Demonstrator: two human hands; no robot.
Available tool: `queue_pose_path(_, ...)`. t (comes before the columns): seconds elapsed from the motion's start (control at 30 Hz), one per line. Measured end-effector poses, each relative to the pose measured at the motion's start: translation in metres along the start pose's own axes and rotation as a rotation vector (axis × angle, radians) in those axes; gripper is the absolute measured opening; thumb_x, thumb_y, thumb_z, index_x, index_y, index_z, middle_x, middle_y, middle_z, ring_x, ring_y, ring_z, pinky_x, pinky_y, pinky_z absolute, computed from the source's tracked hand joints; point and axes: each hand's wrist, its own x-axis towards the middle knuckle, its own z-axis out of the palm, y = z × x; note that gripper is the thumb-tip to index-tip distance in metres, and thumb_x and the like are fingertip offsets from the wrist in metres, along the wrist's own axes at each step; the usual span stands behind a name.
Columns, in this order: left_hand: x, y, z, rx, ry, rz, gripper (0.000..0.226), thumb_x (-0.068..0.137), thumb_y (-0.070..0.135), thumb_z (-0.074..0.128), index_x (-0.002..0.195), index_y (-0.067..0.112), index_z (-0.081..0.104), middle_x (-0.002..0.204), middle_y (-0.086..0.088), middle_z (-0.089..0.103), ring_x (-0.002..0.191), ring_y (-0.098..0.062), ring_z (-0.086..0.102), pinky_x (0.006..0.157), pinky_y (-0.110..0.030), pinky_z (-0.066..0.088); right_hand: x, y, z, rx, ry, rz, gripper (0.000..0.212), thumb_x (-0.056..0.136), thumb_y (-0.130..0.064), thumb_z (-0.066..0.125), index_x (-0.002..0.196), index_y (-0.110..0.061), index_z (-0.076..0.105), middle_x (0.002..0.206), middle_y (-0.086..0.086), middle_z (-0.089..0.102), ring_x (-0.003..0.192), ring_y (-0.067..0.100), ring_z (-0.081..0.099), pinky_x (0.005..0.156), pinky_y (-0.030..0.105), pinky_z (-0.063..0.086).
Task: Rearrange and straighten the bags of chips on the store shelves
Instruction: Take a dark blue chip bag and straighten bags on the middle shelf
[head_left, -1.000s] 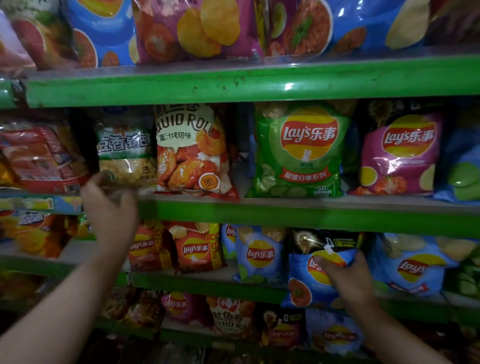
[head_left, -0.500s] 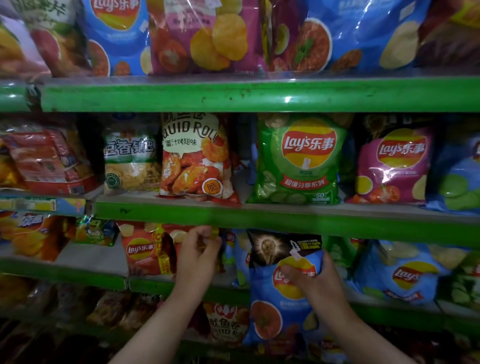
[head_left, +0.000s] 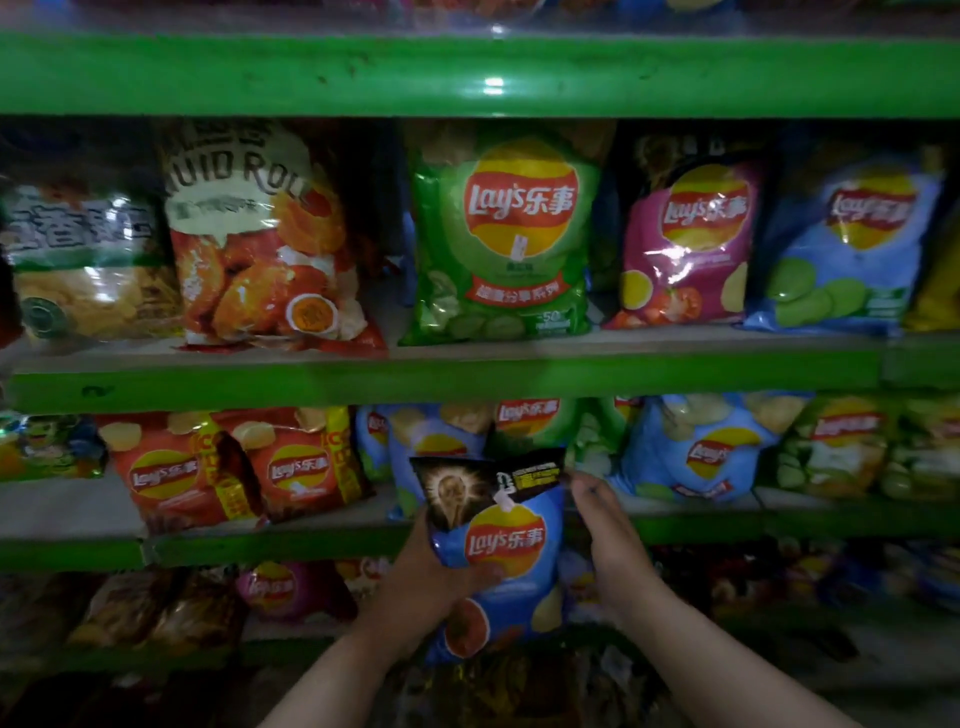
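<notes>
On the middle shelf (head_left: 467, 382), from the left, stand a pale noodle-snack bag (head_left: 83, 260), a red squid-roll bag (head_left: 260, 249), a green Lay's bag (head_left: 504, 239), a purple Lay's bag (head_left: 685, 244) and a light-blue Lay's bag (head_left: 841, 244), all upright and facing out. Below, on the lower shelf (head_left: 270, 543), two red Lay's bags (head_left: 161, 473) lean against each other at the left, with blue and green bags further right. In front of that shelf's edge, held clear of it, is the blue bag (head_left: 504, 551) with a black top corner, tilted slightly. The left hand (head_left: 426, 577) grips its left side, fingers wrapped across the front and thumb behind. The right hand (head_left: 608, 540) lies flat along its right edge, fingers straight and pointing up, touching the bag's side; whether the thumb closes on it cannot be told.
</notes>
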Motion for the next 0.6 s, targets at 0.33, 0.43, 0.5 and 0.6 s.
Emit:
queue_pose_path(0.33,0.019,-0.004,0.082,-0.045,0.018,-0.040,0.116,0.037,0.033,0.101,0.140,0.027,0.048,0.126,0.004,0.068,0.111,-0.018,0.068,0.085,-0.035,0.060,0.012,0.018,-0.144,-0.048,0.283,0.116,0.040,0.091,-0.048,0.055,0.121,-0.022,0.061,0.122,0.008,0.064,0.112,0.031,0.061,0.098,0.057,0.048)
queue_pose_path(0.43,0.028,0.003,0.120,-0.004,0.022,-0.058,0.114,0.040,0.031,0.101,0.140,0.025,0.047,0.131,-0.001,0.065,0.116,-0.023,0.064,0.097,-0.049,0.054,0.021,0.011,-0.186,-0.093,0.293,0.130,0.029,0.090,-0.043,0.059,0.108,-0.022,0.064,0.115,0.008,0.064,0.108,0.029,0.062,0.096,0.052,0.049)
queue_pose_path(0.5,0.033,0.006,0.144,-0.002,0.030,-0.068,0.105,0.038,0.030,0.101,0.132,0.022,0.055,0.125,-0.005,0.068,0.110,-0.025,0.067,0.097,-0.052,0.053,0.027,0.003,-0.210,-0.130,0.302,0.121,0.016,0.089,-0.037,0.063,0.096,-0.022,0.065,0.109,0.006,0.065,0.101,0.023,0.062,0.091,0.045,0.051)
queue_pose_path(0.6,0.039,0.009,0.176,0.032,0.025,-0.083,0.084,0.040,0.035,0.098,0.117,0.028,0.067,0.114,-0.002,0.075,0.107,-0.028,0.070,0.095,-0.053,0.053,0.033,-0.015,-0.243,-0.193,0.290,0.070,0.007,0.089,-0.026,0.064,0.090,-0.019,0.064,0.098,0.004,0.065,0.089,0.015,0.061,0.073,0.032,0.048)
